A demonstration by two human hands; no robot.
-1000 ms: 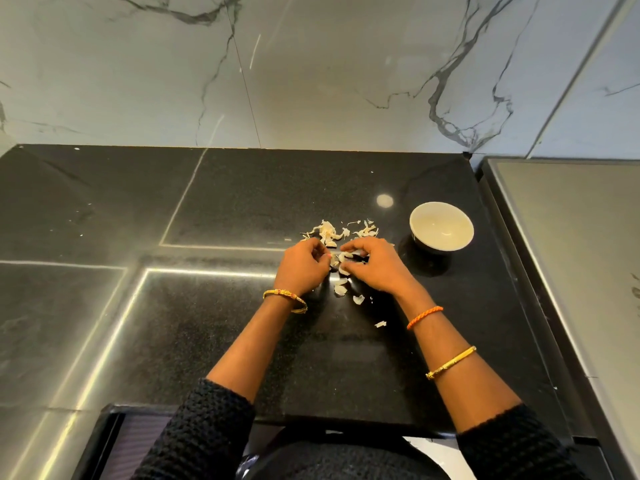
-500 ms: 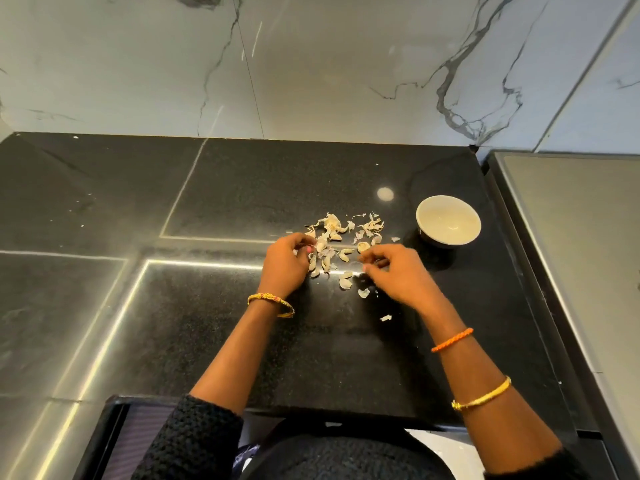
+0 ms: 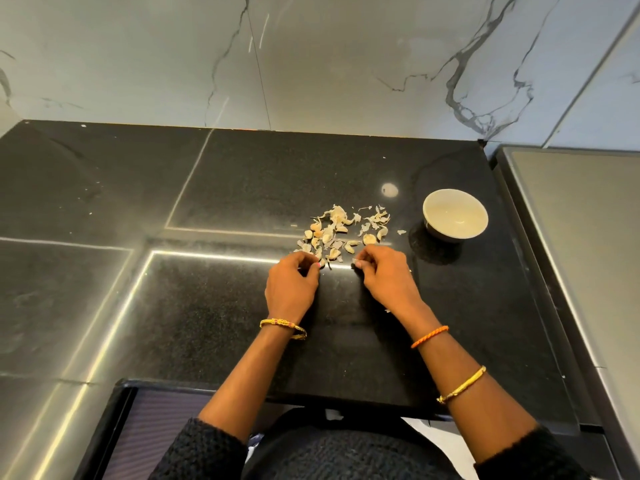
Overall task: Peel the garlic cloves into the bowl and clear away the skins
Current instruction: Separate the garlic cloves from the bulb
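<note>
Left hand (image 3: 292, 284) and right hand (image 3: 386, 277) both had fingers curled at the near edge of the garlic pile (image 3: 341, 233); right pinched a pale scrap, left's contents couldn't be told. Bowl (image 3: 454, 216) sat at 2 o'clock, looked empty. Risk: light skins scattering across the worktop (image 3: 207, 306) or mixing with cloves.

head: one wide-angle view, worn on the person's head | faces forward and steeply down onto the black counter (image 3: 214, 306) | near edge of frame: forearms and dark sleeves | far edge: marble wall (image 3: 346, 64) | right edge: grey surface (image 3: 581, 237) | close, at arm's reach | no second view
</note>
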